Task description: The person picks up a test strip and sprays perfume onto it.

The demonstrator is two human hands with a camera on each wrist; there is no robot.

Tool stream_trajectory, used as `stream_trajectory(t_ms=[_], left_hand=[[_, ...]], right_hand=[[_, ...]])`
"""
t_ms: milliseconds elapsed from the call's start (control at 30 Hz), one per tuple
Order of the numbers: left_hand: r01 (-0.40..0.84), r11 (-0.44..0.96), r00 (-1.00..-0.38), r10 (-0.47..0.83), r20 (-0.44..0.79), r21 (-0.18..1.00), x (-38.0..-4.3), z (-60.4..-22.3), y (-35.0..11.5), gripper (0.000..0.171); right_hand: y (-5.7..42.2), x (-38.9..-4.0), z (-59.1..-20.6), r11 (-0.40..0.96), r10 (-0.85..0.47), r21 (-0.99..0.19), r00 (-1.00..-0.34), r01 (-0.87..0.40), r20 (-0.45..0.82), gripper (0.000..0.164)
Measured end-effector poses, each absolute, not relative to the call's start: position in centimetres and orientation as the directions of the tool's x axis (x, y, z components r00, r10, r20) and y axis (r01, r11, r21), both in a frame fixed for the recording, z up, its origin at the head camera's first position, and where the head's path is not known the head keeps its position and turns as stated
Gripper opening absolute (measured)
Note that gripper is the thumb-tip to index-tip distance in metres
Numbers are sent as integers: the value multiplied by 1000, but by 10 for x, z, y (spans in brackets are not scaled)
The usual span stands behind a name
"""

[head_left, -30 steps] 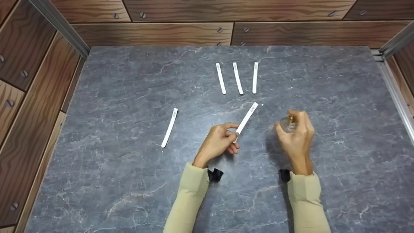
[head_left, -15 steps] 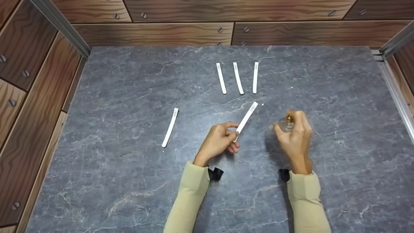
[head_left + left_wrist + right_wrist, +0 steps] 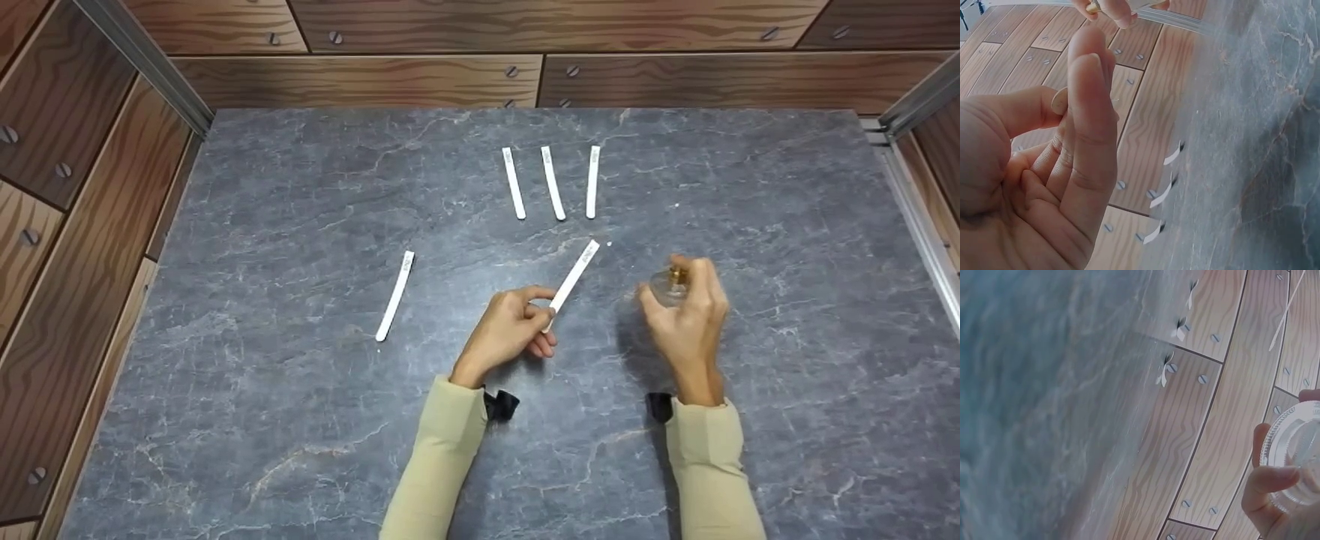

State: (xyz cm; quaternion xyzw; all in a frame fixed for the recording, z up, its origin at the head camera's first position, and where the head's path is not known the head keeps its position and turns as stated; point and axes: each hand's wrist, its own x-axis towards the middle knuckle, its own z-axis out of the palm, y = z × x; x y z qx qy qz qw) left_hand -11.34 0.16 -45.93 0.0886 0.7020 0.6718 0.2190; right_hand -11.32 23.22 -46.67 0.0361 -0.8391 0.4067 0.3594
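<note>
My left hand [image 3: 510, 326] pinches the lower, rounded end of a white perfume test strip [image 3: 576, 274] between thumb and fingers. The strip slants up and to the right, printed end outermost. In the left wrist view only its rounded end [image 3: 1059, 101] shows beside the thumb. To the right, my right hand [image 3: 690, 315] grips a clear glass perfume bottle [image 3: 661, 286], with the index finger bent over its gold spray top [image 3: 677, 275]. The round ridged glass base [image 3: 1278, 447] faces the right wrist camera. A gap separates bottle and strip.
Three more white strips lie side by side further back, the middle strip [image 3: 552, 184] between two others. Another strip [image 3: 394, 296] lies left of my left hand. Wood-patterned panels [image 3: 420, 79] border the grey marbled table [image 3: 262, 420] at the back and sides.
My right hand with the bottle shifted slightly left, then back right. The printed end of the held strip has dipped a little; otherwise the left hand stays in place.
</note>
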Motion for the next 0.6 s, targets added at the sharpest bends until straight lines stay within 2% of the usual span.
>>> stream_trajectory(t_ms=[367, 600], left_hand=[[-188, 87, -912, 354, -207, 978, -127, -459, -10, 34], [-187, 41, -946, 261, -191, 982, -147, -457, -23, 34]], right_hand=[[232, -113, -467, 659, 251, -659, -720, -362, 646, 38], [234, -113, -466, 658, 247, -654, -714, -373, 655, 39]])
